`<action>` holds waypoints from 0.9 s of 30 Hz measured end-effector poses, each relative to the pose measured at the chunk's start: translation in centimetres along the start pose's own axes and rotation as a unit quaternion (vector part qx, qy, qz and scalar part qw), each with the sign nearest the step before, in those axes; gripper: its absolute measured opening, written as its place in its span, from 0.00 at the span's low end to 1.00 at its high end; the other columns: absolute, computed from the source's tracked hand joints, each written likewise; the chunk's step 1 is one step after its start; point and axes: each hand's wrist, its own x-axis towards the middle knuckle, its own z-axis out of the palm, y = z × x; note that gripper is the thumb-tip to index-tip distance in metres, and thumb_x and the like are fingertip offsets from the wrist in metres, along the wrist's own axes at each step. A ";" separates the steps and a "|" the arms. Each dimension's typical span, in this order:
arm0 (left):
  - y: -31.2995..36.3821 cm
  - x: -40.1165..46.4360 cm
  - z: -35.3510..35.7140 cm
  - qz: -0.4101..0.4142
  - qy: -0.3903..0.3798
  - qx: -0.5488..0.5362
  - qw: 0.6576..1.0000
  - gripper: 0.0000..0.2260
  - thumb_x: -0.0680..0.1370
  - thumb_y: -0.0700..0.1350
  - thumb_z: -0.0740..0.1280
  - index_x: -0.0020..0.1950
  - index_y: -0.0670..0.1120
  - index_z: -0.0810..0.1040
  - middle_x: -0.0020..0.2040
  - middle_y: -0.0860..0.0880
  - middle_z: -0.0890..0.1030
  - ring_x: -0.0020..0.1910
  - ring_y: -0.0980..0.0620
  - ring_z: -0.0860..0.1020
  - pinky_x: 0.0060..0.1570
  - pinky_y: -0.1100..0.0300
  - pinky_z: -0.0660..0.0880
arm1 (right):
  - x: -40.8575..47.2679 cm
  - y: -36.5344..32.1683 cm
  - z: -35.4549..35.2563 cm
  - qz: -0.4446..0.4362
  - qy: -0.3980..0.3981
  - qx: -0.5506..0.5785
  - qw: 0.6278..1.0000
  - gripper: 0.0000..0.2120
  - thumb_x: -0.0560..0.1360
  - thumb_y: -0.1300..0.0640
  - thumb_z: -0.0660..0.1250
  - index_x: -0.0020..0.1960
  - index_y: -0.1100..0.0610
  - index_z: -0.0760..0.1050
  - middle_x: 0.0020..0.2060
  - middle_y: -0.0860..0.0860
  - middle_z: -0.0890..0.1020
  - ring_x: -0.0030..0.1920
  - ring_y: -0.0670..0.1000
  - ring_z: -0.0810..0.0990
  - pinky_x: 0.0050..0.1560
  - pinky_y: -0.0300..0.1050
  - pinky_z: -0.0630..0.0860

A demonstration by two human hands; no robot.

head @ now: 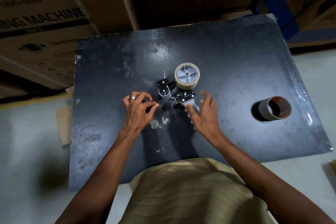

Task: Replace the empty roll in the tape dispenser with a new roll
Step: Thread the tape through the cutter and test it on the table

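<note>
One tape dispenser (177, 94), black and metal, mid-worktop (236, 71), scuffed dark sheet. One new roll (187, 78), beige, round, mounted on its grey spoked hub. One empty roll (272, 109), cardboard tube, lying well apart to the right. Left hand (139, 109), ringed, pinches the tape strip; right hand (203, 114) spread over the handle.

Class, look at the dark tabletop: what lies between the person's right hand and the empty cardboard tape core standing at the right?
In the head view, only bare scuffed black tabletop separates the right hand from the empty cardboard tape core.
</note>
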 end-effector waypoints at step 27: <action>-0.4 0.6 -0.3 0.042 0.023 0.008 0.999 0.03 0.73 0.49 0.76 0.41 0.52 0.87 0.50 0.57 0.82 0.56 0.45 0.75 0.56 0.49 0.58 | 6.1 -3.3 1.2 -0.414 -0.080 -0.176 0.889 0.10 0.78 0.54 0.73 0.45 0.60 0.77 0.41 0.55 0.80 0.45 0.57 0.76 0.47 0.49 0.72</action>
